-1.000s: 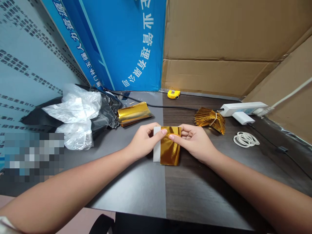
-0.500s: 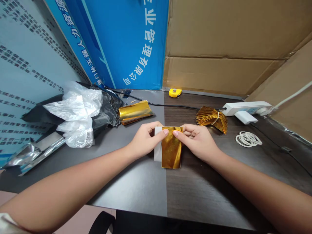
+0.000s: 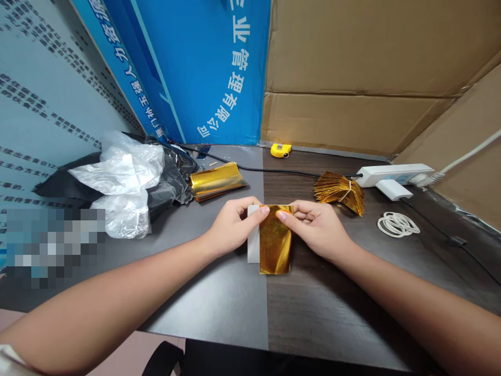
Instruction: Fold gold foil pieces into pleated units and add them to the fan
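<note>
Between my two hands is a sheet of gold foil paper [image 3: 275, 245], held upright by its top edge. A white strip [image 3: 253, 237] shows along its left side, behind the gold. My left hand [image 3: 237, 222] pinches the upper left of the foil paper, thumb in front and fingers behind. At the upper right, my right hand [image 3: 317, 224] grips it the same way. Beyond my left hand lies a stack of gold foil sheets [image 3: 219, 181]. Past my right hand is a fanned bundle of folded gold foil [image 3: 340, 192] tied with a white band.
White rubber bands [image 3: 398, 224] lie in a pile at the right, below a white power strip [image 3: 395, 175]. A yellow tape measure [image 3: 281, 150] sits at the back. Crumpled plastic bags [image 3: 121, 177] are on the left. Cardboard [image 3: 364, 52] walls the desk's rear.
Both hands keep their grip on the foil paper with almost no movement. The lower edges of the gold sheet and white strip appear slightly lower.
</note>
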The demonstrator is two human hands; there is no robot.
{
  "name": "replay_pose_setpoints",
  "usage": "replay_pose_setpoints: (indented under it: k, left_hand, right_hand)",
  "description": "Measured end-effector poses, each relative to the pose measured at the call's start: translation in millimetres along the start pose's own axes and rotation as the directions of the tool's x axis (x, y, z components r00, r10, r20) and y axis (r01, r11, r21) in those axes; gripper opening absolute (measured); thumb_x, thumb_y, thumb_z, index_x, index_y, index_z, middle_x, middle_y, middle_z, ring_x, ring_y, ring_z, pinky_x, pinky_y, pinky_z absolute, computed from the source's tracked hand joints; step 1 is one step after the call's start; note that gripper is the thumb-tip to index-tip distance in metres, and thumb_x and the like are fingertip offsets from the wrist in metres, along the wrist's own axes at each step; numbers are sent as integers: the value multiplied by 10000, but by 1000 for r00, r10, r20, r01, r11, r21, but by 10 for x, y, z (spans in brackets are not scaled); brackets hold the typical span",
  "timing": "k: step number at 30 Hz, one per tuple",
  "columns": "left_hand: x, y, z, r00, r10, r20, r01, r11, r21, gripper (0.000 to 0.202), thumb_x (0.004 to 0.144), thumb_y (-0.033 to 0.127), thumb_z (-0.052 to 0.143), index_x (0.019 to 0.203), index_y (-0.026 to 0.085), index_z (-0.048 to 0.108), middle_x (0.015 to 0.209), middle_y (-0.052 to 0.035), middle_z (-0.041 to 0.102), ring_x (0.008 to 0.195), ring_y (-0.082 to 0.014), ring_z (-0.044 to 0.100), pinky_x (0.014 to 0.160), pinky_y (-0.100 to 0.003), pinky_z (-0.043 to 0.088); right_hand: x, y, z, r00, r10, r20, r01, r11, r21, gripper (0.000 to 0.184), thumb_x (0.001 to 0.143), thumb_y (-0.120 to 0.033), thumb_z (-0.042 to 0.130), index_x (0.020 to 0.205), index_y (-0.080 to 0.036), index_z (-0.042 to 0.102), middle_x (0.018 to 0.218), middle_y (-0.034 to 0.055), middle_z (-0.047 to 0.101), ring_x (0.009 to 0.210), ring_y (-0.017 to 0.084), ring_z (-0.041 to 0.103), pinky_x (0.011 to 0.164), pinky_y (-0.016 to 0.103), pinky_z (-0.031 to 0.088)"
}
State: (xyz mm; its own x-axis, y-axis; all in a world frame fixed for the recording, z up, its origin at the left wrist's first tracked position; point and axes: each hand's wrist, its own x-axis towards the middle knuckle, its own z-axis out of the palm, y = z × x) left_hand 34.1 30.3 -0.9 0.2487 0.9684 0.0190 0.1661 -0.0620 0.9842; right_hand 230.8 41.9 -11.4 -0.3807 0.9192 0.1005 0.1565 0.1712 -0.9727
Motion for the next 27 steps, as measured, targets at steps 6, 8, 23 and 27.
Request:
replay_pose_setpoints:
  k: [6, 8, 23, 27]
  left_hand:
    - [-11, 2, 0, 1000, -2, 16, 3, 1000, -21, 435, 800, 562, 659, 704, 142, 595, 651, 32, 549, 603, -55, 455, 562, -176, 335]
    - [-11, 4, -3, 1000, -1, 19, 1, 1000, -13, 438, 800, 561, 660, 688, 144, 584, 634, 38, 532, 590, -51, 442, 554, -177, 330]
    - [40, -40, -49, 999, 38, -40, -33, 993, 109, 438, 832, 568, 615, 705, 149, 604, 666, 23, 576, 622, -72, 469, 587, -196, 340]
    - [68, -69, -76, 998, 38, -41, -19, 926, 378, 417, 896, 525, 534, 715, 157, 615, 643, 37, 553, 604, -69, 435, 586, -213, 290]
  right_hand:
    - [11, -28, -16, 999, -36, 1, 36, 999, -25, 553, 817, -710, 650, 703, -170, 652, 674, 43, 621, 609, 144, 553, 561, 260, 474]
    - [14, -25, -23, 999, -37, -3, 37, 999, -16, 573, 830, -728, 623, 716, -168, 664, 685, 49, 631, 623, 154, 564, 574, 269, 483]
    - [32, 10, -31, 996, 60, 68, -57, 998, -40, 621, 789, -788, 621, 613, -196, 562, 545, 33, 619, 467, 157, 601, 452, 267, 487]
    - [51, 53, -46, 992, 100, 79, -85, 980, -178, 516, 882, -661, 580, 649, -202, 547, 486, 17, 598, 398, 136, 548, 413, 247, 410]
